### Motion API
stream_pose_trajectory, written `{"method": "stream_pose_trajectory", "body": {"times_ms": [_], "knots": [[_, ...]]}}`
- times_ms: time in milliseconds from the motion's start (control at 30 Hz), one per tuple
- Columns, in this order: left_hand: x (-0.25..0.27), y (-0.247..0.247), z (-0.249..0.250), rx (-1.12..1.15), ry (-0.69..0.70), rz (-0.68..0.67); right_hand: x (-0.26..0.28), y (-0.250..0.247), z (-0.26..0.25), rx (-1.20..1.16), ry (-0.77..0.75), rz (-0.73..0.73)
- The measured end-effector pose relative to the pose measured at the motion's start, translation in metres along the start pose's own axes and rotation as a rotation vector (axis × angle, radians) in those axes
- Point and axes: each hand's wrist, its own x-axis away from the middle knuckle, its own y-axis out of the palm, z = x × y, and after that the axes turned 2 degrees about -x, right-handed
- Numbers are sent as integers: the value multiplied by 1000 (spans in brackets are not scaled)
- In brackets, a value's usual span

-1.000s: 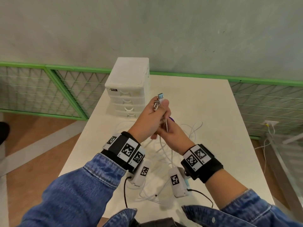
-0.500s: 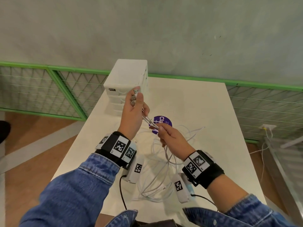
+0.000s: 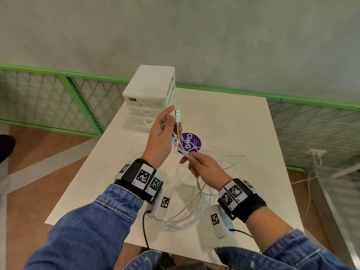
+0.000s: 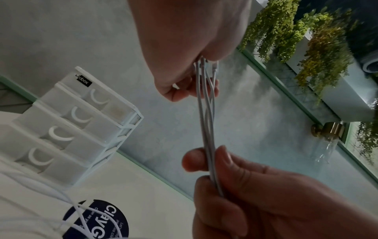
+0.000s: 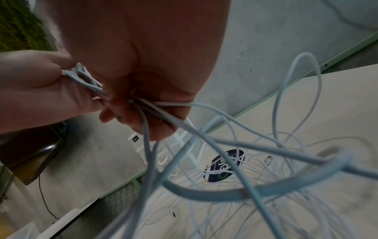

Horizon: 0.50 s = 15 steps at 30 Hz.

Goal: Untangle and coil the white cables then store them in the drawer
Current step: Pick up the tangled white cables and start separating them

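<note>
Left hand (image 3: 162, 139) grips the white cables (image 3: 180, 145) by their plugs; right hand (image 3: 204, 168) pinches the strands just below, above the table (image 3: 243, 133).

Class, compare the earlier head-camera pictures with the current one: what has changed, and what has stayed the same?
The hands separated: the left hand rose with the plug ends, and the right hand slid down the white cables, drawing them taut and uncovering the purple sticker. Both kept their grip; the drawer unit stayed shut.
</note>
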Motion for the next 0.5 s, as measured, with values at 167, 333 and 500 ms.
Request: {"method": "stream_pose_trajectory", "body": {"times_ms": [167,333,500], "knots": [[-5,1,4,90,-46,-25,-6,2,-2,-17,49,-14],[-13,-1,5,73,-76,-77,-15,8,-14,-89,26,-42],[-16,-8,6,29,-65,-144,-22,17,-22,-96,44,-46]]}}
